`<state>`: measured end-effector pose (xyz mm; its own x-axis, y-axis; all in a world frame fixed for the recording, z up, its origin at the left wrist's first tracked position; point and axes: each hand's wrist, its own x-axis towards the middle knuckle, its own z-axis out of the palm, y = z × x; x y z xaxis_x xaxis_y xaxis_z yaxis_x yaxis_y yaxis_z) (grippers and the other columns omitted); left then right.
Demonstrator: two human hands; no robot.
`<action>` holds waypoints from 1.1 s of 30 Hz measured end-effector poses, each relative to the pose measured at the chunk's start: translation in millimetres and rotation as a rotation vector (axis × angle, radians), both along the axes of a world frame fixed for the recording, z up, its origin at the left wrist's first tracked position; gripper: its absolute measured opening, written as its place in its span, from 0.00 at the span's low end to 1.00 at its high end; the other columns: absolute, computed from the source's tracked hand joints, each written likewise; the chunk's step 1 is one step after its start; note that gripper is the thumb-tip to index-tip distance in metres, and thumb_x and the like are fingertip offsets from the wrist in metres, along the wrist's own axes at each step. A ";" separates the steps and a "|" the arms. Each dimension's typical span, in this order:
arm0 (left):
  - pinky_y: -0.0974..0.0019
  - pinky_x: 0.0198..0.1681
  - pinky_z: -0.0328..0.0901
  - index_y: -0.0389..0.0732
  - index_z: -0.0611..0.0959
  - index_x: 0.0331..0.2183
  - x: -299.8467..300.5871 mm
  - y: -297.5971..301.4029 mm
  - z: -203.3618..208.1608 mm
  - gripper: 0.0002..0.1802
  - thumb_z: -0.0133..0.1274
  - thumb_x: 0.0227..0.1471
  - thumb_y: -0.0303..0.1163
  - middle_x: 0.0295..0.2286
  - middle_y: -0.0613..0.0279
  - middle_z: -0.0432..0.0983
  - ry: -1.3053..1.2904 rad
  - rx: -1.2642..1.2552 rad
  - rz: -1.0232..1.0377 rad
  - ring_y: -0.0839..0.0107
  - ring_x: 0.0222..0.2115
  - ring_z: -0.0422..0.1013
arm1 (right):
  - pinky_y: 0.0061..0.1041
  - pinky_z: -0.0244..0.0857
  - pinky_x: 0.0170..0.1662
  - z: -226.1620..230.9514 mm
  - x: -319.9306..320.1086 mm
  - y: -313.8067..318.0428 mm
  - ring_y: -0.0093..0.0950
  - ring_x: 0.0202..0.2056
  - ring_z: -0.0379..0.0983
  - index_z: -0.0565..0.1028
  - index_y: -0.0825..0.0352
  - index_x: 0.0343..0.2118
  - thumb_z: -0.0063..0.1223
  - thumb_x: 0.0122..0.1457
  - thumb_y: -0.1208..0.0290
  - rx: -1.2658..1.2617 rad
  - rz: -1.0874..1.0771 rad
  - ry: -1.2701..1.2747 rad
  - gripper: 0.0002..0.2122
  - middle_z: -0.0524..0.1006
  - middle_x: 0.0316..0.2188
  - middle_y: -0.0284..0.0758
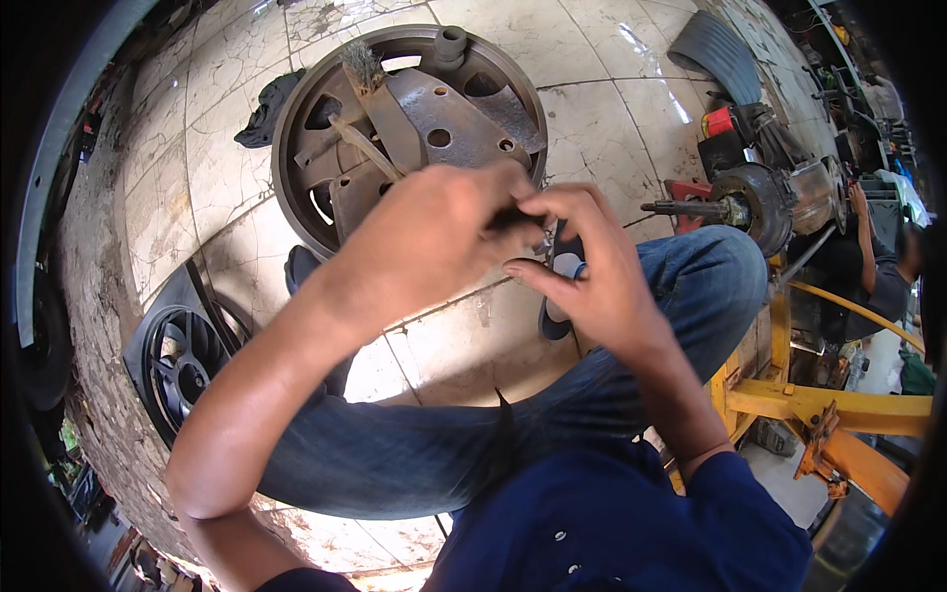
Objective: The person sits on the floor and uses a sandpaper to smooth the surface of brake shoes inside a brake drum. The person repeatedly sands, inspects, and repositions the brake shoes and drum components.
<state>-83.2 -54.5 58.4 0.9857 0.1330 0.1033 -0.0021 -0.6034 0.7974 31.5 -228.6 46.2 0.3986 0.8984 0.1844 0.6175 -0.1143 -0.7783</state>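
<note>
My left hand (459, 217) is raised in front of me with its fingers curled in. Something small and dark shows between its fingertips and my right hand, too blurred to name. My right hand (602, 257) faces it with bent fingers and the thumb held apart, its index fingertip meeting the fingers of the left. Beyond both hands a round dark metal wheel (284, 173) lies flat on the floor. On it rest a flat metal plate with holes (449, 123), a worn bristle brush (363, 67), a stick-like handle (360, 146) and a short metal bushing (450, 45).
Pale cracked tiles (582, 109) make up the floor. A black spoked wheel (178, 365) is at the left. A greasy hub with a shaft (745, 207) and a yellow metal frame (829, 407) stand at the right. Another person (883, 286) is farther right.
</note>
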 end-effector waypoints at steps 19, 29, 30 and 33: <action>0.69 0.39 0.71 0.35 0.81 0.43 -15.2 42.1 27.1 0.12 0.56 0.55 0.23 0.36 0.57 0.80 -0.055 -0.188 0.006 0.74 0.34 0.76 | 0.34 0.67 0.52 -32.4 130.8 183.9 0.37 0.49 0.72 0.68 0.55 0.57 0.60 0.55 0.69 -0.118 0.242 -0.642 0.25 0.76 0.47 0.39; 0.72 0.41 0.74 0.36 0.76 0.48 -18.0 50.2 33.2 0.13 0.44 0.64 0.27 0.35 0.64 0.74 -0.066 -0.474 0.163 0.76 0.33 0.76 | 0.21 0.67 0.45 3.6 27.3 -15.9 0.20 0.43 0.72 0.72 0.65 0.52 0.59 0.58 0.74 -0.032 -0.026 0.401 0.19 0.75 0.46 0.36; 0.72 0.42 0.74 0.36 0.76 0.48 -17.9 47.7 32.8 0.14 0.43 0.64 0.27 0.35 0.63 0.74 -0.070 -0.491 0.171 0.75 0.33 0.77 | 0.20 0.67 0.44 -0.2 19.7 -30.7 0.19 0.42 0.73 0.72 0.66 0.53 0.59 0.58 0.74 -0.087 -0.051 0.502 0.19 0.76 0.44 0.35; 0.72 0.42 0.74 0.35 0.76 0.49 -23.4 48.0 30.1 0.14 0.41 0.64 0.26 0.36 0.61 0.73 -0.006 -0.559 0.129 0.73 0.35 0.77 | 0.21 0.66 0.42 -10.5 4.3 -50.8 0.20 0.37 0.73 0.72 0.67 0.51 0.59 0.58 0.73 -0.291 -0.087 0.491 0.18 0.78 0.38 0.35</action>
